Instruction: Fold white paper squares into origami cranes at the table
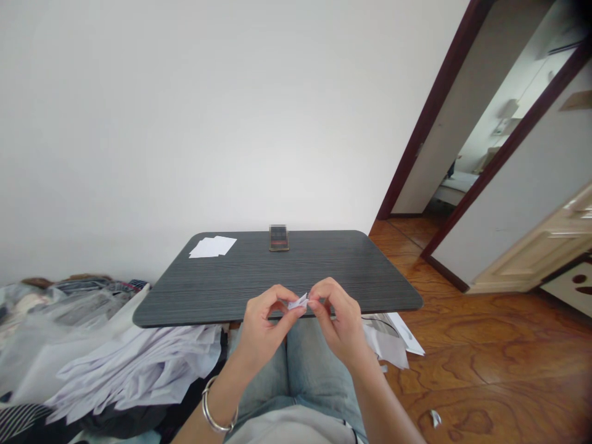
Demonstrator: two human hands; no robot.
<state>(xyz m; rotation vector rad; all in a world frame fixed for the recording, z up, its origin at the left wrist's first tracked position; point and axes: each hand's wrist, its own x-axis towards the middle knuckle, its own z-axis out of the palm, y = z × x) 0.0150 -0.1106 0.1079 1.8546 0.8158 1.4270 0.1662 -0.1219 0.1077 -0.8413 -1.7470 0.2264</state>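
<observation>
Nearest, a lap in jeans (305, 376) is seen, and one silver bangle (215, 412) is worn on the left wrist. Just above the lap, two hands are raised close together: the left hand (263, 330) and the right hand (340, 327). One small folded paper piece (298, 302) is pinched between them, thumb and fingertips of each hand being closed on an end of it, with the other fingers curled. The piece is held in the air at the near edge of the table (231, 290), not touching it.

On the wooden floor to the near right, one tiny white scrap (435, 418) is seen. A loose heap of paper (139, 370) is spread at the left, and a few more leaves (393, 345) lie under the table's right side; neither lot can be counted.

On the far part of the one dark table, at least two overlapping white sheets (213, 246) are laid at the left, and one phone (279, 238) is stood upright in the middle
</observation>
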